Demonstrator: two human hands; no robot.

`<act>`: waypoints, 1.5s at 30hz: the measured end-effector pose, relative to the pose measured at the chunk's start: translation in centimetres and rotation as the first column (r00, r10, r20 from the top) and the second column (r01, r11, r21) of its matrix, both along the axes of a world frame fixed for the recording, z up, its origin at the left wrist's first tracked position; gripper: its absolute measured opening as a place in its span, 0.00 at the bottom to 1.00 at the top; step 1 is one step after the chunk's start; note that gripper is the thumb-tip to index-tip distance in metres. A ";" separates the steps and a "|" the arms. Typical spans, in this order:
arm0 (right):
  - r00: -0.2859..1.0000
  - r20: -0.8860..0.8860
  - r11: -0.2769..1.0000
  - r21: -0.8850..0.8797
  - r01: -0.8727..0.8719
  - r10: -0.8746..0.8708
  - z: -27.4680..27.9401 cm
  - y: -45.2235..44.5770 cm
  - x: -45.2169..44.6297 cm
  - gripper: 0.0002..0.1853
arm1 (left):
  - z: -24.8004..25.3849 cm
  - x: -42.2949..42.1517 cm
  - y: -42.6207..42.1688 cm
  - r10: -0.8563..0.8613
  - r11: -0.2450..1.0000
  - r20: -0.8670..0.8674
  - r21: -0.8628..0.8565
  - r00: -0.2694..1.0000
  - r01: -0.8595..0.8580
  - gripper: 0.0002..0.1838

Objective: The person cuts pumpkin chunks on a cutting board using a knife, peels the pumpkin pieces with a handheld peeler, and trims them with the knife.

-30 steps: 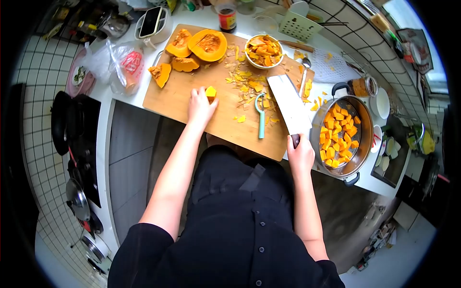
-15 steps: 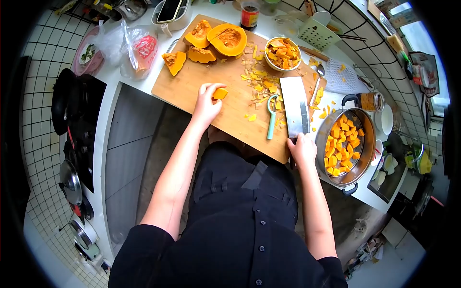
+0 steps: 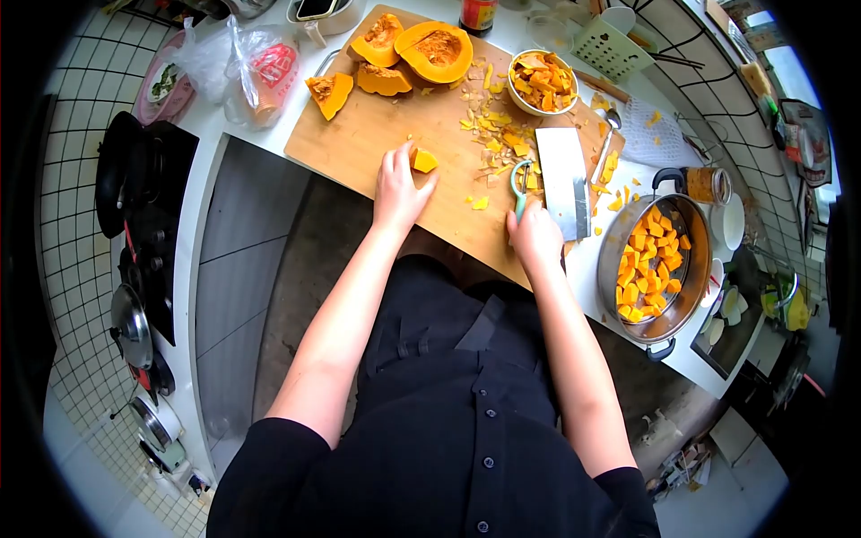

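A small chunk of pumpkin [image 3: 424,160] lies on the wooden cutting board [image 3: 350,143]. My left hand [image 3: 399,193] is right beside it, thumb spread from the fingers and apparently not gripping it. Toward the board's near right part, my right hand [image 3: 535,235] is closed round the handle of a green peeler [image 3: 519,182], its blade end pointing away from me. Just right of that hand lies a cleaver [image 3: 562,175], flat on the board. Large pumpkin pieces [image 3: 434,52] rest at the board's far left, and peel scraps [image 3: 489,121] are scattered mid-board.
A white bowl [image 3: 543,109] of peelings stands at the board's far right. To the right is a steel pot [image 3: 691,287] with cut pumpkin cubes. Plastic bags [image 3: 260,81] sit left of the board; a spoon [image 3: 613,119] lies near its right edge.
My right hand has left the cleaver's handle and taken hold of the peeler. My left hand has shifted slightly right and loosened from the pumpkin chunk. The view has shifted slightly.
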State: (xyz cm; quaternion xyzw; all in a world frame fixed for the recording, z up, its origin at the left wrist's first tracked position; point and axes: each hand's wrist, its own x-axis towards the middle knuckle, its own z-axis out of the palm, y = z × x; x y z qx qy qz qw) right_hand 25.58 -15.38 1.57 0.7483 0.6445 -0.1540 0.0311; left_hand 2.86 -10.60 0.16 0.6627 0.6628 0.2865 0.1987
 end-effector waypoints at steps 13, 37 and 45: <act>0.855 -0.505 0.985 0.044 0.165 -0.121 5.1 0.2 -1.4 0.12 | -0.3 -0.7 0.6 -0.073 0.997 0.294 -0.016 0.953 0.081 0.19; 0.817 -0.577 0.996 0.083 0.028 0.025 1.6 4.3 -8.6 0.14 | -2.2 -0.7 1.6 0.056 0.992 0.521 -0.129 0.852 0.013 0.08; 0.739 -0.673 0.998 0.010 0.067 -0.043 1.6 4.2 -8.4 0.15 | -2.1 -0.7 1.6 0.049 0.992 0.515 -0.123 0.856 0.017 0.08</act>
